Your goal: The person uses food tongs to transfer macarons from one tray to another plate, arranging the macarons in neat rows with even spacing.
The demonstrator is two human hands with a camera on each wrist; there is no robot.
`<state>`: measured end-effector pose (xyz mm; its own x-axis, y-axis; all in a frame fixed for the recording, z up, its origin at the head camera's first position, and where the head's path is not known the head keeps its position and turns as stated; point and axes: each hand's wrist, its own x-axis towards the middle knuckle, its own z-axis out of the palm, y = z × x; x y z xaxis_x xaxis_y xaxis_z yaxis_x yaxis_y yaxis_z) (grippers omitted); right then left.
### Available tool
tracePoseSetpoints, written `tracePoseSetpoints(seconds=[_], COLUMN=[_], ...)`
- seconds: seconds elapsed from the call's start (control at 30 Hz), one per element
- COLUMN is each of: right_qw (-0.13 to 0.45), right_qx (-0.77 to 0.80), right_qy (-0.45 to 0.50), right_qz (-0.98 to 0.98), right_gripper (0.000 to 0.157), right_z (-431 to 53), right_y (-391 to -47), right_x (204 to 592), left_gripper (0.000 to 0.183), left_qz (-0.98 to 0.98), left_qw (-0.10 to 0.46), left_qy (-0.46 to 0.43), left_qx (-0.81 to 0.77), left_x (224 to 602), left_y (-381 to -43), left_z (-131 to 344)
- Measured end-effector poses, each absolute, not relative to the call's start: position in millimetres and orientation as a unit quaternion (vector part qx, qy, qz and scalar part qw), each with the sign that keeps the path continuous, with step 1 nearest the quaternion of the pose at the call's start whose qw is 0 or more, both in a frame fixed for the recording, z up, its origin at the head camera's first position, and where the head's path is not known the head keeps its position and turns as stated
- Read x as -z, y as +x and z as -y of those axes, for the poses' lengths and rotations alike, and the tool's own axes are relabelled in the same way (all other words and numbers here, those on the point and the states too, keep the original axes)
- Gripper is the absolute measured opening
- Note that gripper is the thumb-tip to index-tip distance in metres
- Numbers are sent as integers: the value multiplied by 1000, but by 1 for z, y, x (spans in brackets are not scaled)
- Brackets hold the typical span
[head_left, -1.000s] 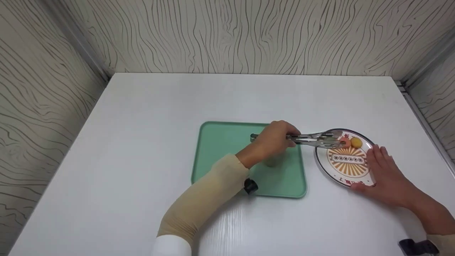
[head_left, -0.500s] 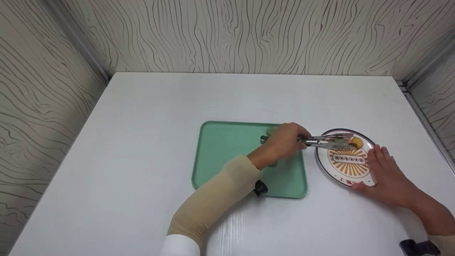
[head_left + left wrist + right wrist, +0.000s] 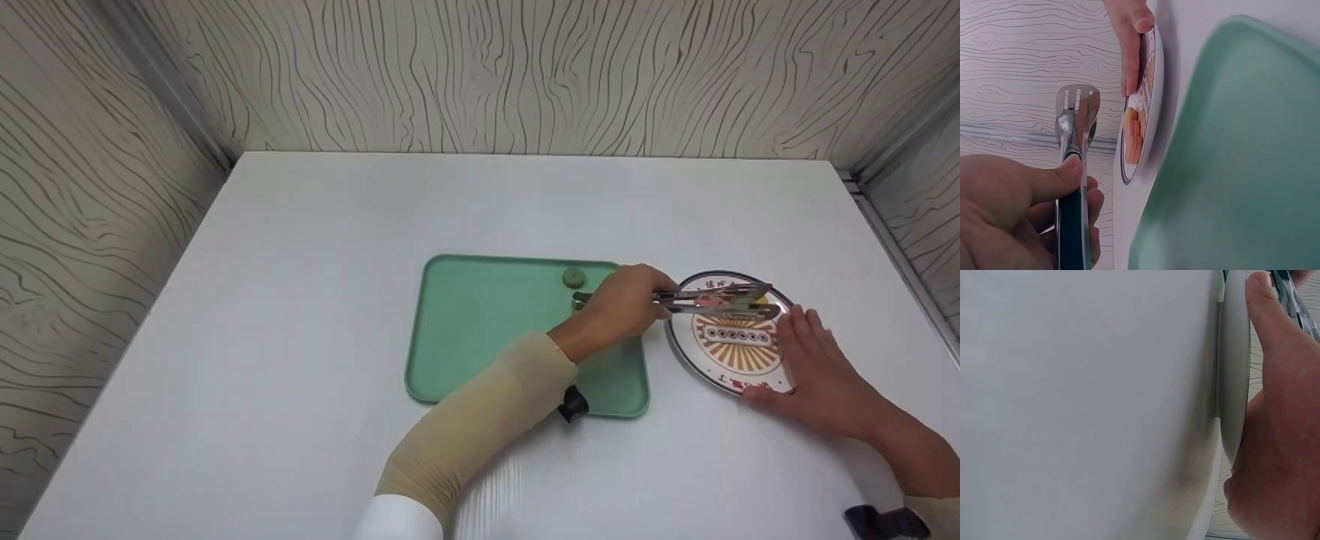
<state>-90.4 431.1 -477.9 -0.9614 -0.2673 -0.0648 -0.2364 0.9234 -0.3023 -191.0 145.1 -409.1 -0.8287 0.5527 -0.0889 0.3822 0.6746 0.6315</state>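
My left hand [image 3: 636, 300] grips a pair of metal tongs [image 3: 1071, 230], which point right over the plate. A green piece [image 3: 747, 298] shows between the tong tips in the head view; its shape is partly hidden. The white patterned plate [image 3: 694, 356] carries orange slices [image 3: 1133, 143] and a yellow piece [image 3: 1128, 115], largely covered by the tongs from above. My right hand [image 3: 817, 379] rests on the plate's right rim, fingers straight, thumb at the near edge. Left of the plate lies a green tray [image 3: 480, 330] with a round green slice [image 3: 574, 277] near its far edge.
Tray and plate sit on a white table [image 3: 300, 300], a narrow gap between them. My left forearm crosses over the tray's near right part. A patterned wall [image 3: 480, 75] closes off the table's far side, with more walls at left and right.
My left hand and the tongs have moved right, further over the plate, uncovering the round green slice on the tray. The right hand and plate have stayed put.
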Motion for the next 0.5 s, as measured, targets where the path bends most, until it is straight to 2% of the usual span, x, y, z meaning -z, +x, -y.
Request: tracePoseSetpoints(seconds=[0.5], right_qw=[39], right_qx=[166], right_qy=[-140], right_qz=[-975], right_gripper=[114], right_z=[-431], right_y=[-91], right_x=[477], left_gripper=[37], left_qz=[-920], left_qw=[144], left_qy=[231], left_qx=[-284], left_x=[418], left_y=[-181], left_z=[-172])
